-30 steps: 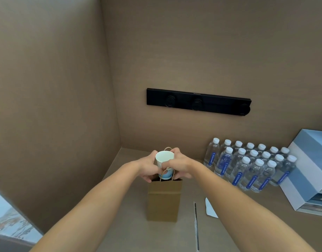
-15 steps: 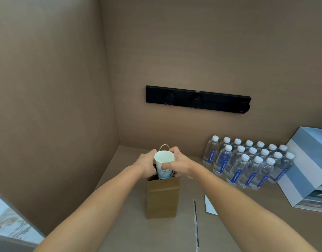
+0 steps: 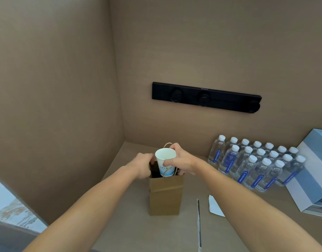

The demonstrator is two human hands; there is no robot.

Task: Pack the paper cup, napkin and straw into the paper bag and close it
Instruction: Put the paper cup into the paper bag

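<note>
Head view of a brown counter [image 3: 120, 233] set in a corner between two plain brown walls. Nearest the front edge, a thin straw [image 3: 198, 222] lies lengthwise, running toward the back; just right of its far end lies a white napkin [image 3: 215, 206], apart from it. Bare counter lies open to the left of the straw and in front of the paper bag [image 3: 164, 195], which stands upright at mid-depth, well clear of the left wall and of the front edge.

Both forearms reach in from the near corners and converge at the mouth of the bag. The left hand [image 3: 143, 165] is curled closed on the left rim of the bag. The right hand [image 3: 182, 161] grips the paper cup [image 3: 165, 161], thumb on the near side and fingers wrapped round the far side. The cup is upright, mouth up, white with a blue printed band; its base sits below the rim of the bag, its upper part above it. A cord handle of the bag rises behind the cup.

To the right, against the back wall, stands a block of water bottles [image 3: 256, 164], well apart from the bag. A pale blue box [image 3: 313, 171] occupies the right edge. A black bar [image 3: 205, 97] is mounted on the back wall.
</note>
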